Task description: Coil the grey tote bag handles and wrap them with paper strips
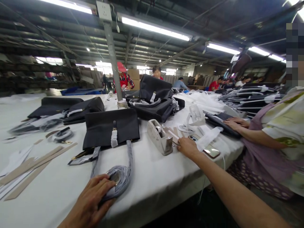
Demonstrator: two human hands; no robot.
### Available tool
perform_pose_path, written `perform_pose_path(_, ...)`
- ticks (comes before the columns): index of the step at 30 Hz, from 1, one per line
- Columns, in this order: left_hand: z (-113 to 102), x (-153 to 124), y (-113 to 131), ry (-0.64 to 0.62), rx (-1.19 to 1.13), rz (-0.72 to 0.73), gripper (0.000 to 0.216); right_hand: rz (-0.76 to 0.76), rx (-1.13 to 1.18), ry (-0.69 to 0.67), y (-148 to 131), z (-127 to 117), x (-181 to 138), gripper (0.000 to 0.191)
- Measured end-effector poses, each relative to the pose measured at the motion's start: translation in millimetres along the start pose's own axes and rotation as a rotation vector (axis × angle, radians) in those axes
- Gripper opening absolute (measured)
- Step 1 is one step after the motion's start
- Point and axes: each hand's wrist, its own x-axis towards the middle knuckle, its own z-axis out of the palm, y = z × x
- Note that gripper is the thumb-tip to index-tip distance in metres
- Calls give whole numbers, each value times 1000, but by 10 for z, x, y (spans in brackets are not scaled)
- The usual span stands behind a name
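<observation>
My left hand [91,199] lies on the white table [152,180] near its front edge, fingers curled over a wrapped grey strap handle [118,177]. That strap runs back to a dark handbag [111,128] standing in the middle of the table. My right hand [187,147] is stretched far out to the right, beside a beige tape dispenser [160,136]. Its fingers are pinched together at the dispenser's blade end, over thin strips of card; what they hold is too small to make out.
A co-worker in a patterned top [282,126] sits at the right, hands on a dark piece [223,125]. A phone [209,150] lies by my right hand. More dark bags [154,101] are piled behind, card strips [30,164] at left, a pole [112,60] behind.
</observation>
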Motion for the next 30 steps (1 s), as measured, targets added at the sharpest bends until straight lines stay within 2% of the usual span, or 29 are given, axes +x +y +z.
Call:
perform_pose_path(5, 15, -21, -49, -8, -2, -21, 31, 32, 44, -35, 91, -32, 18, 22)
perform_pose_path(9, -1, -12, -32, -12, 3, -19, 31, 34, 89, -6, 117, -40, 29, 25)
perform_pose_path(14, -15, 18, -45, -2, 18, 41, 31, 69, 118, 177, 109, -176, -42, 31)
perform_pose_path(16, -34, 33, -36, -19, 18, 42, 32, 58, 176, 306, 22, -249, -170, 38)
perform_pose_path(18, -76, 52, 8, -61, 2, 19, 31, -94, 311, 522, -164, -279, -378, 37)
perform_pose_path(20, -136, 79, 73, -116, -29, -1, 30, -401, 434, 722, -434, -242, -652, 29)
perform_pose_path(21, -165, 96, 102, -145, -47, -6, 29, -568, 445, 765, -581, -200, -802, 26)
perform_pose_path(23, -208, 127, 143, -173, -73, -27, 28, -801, 338, 694, -850, -87, -1091, 25)
perform_pose_path(24, -219, 138, 154, -180, -84, -34, 27, -851, 258, 609, -958, -28, -1212, 24)
perform_pose_path(27, -217, 145, 157, -175, -106, -51, 28, -812, 81, 309, -1150, 90, -1416, 19)
perform_pose_path(30, -191, 139, 135, -161, -158, -67, 29, -710, 27, 97, -1229, 71, -1385, 23)
